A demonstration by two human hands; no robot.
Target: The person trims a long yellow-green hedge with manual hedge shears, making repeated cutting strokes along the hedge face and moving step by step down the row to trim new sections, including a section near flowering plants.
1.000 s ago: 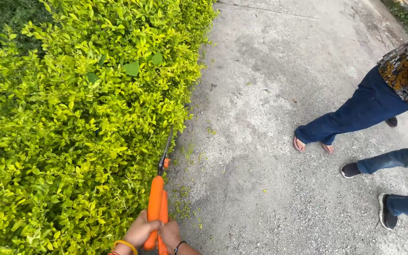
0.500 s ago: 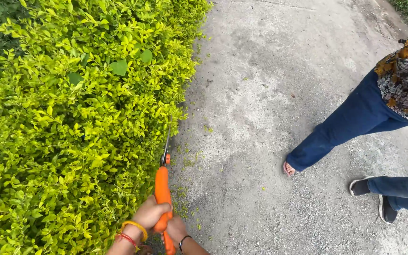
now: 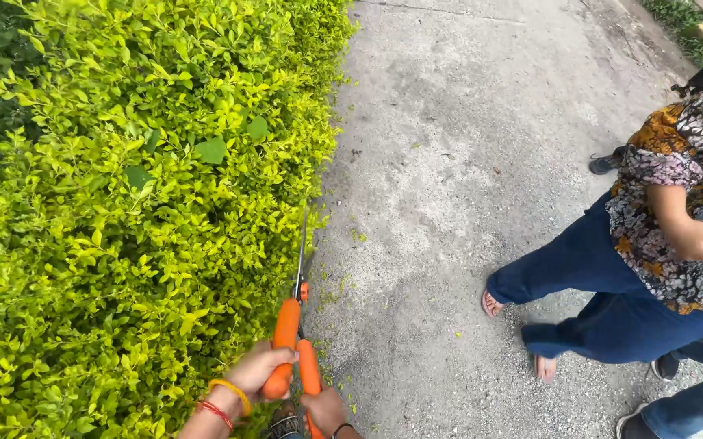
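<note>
The left hand [image 3: 258, 370] and right hand [image 3: 325, 409] each gripped an orange handle of the hedge shears [image 3: 296, 341]. Their blades lay along the hedge [image 3: 140, 203] where it met the concrete path [image 3: 449, 162]. A passer-by [image 3: 652, 244] stood on the path's right edge.

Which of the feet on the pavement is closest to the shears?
The sandalled foot of the person in blue trousers, stepping forward; the other feet stand farther right of the orange shears.

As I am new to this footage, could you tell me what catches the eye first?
The bright yellow-green hedge fills the left half. At bottom centre both hands, left hand and right hand, grip orange-handled shears along its edge. A person in a patterned top stands on the concrete path, right.
</note>
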